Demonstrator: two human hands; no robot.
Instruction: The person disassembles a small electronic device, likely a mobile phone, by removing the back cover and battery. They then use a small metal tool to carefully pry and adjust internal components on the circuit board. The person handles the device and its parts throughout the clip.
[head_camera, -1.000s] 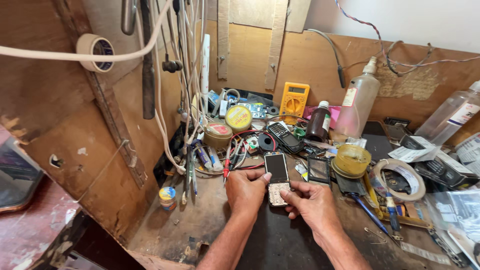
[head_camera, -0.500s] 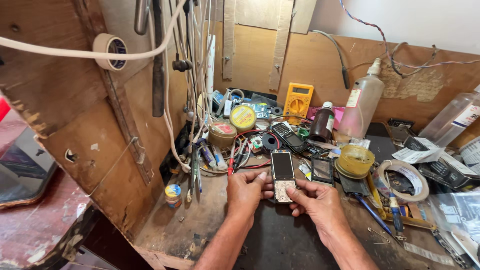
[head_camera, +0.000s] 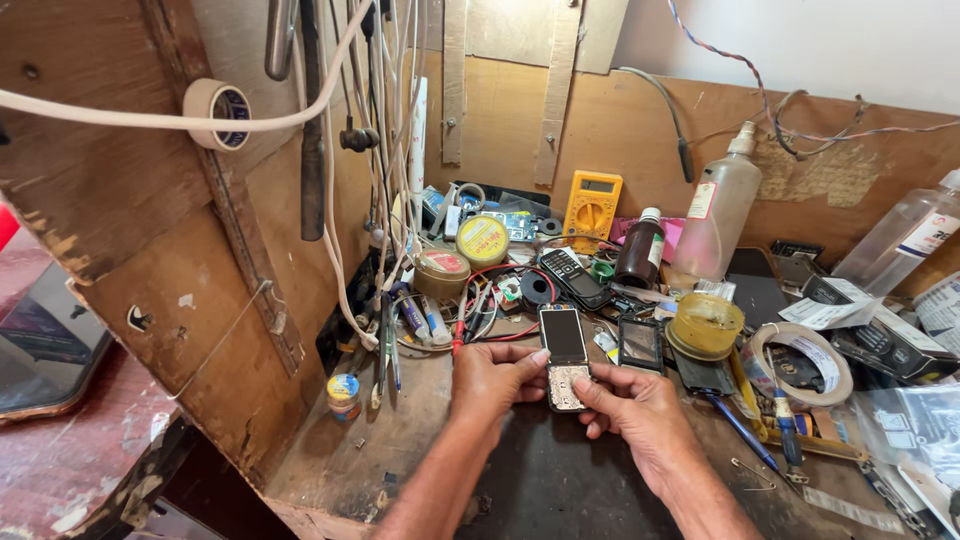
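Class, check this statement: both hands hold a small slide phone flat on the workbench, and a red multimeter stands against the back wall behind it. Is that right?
Not quite. The multimeter is yellow, not red, as the head view shows. The rest stands: the left hand and right hand hold the small phone on the workbench, with the multimeter against the back wall.

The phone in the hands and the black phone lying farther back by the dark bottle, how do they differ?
The held phone has a pale, silvery keypad under a dark screen; the black phone is dark all over. The held phone points straight away, gripped by the left hand and right hand; the black phone lies slanted on the bench, untouched, amid clutter. Both are small keypad handsets, face up.
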